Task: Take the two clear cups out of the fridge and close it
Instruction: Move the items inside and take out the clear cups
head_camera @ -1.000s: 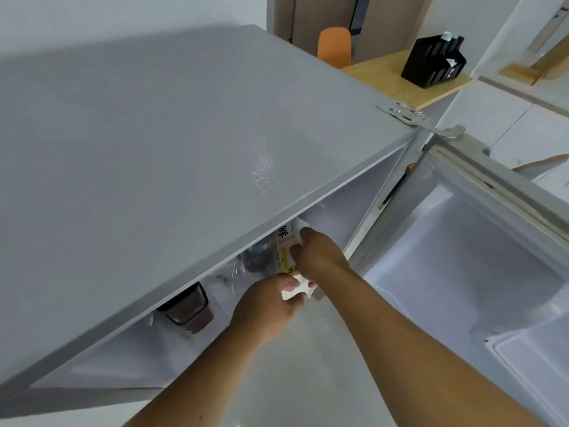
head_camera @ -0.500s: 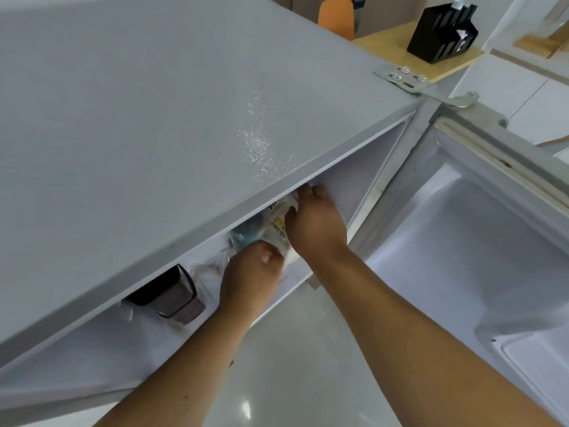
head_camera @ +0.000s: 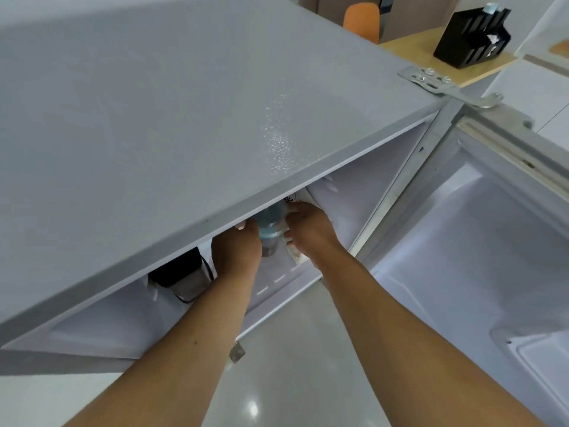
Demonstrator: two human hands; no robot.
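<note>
The grey fridge is seen from above, its door swung open to the right. Both my hands reach onto the upper shelf under the top's front edge. A clear cup with a bluish tint and a dark base stands between them. My right hand curls its thumb and fingers against the cup's right side. My left hand presses against the cup's left side, and the fridge top hides its fingertips. I cannot make out a second clear cup.
A container with a dark lid stands on the same shelf, left of my left hand. A white printed carton shows behind my right hand. Beyond the fridge are a wooden table, a black holder and an orange chair.
Both hands have pushed deeper into the shelf. The white carton has moved back behind my right hand, and the clear cup now shows between my two hands.
</note>
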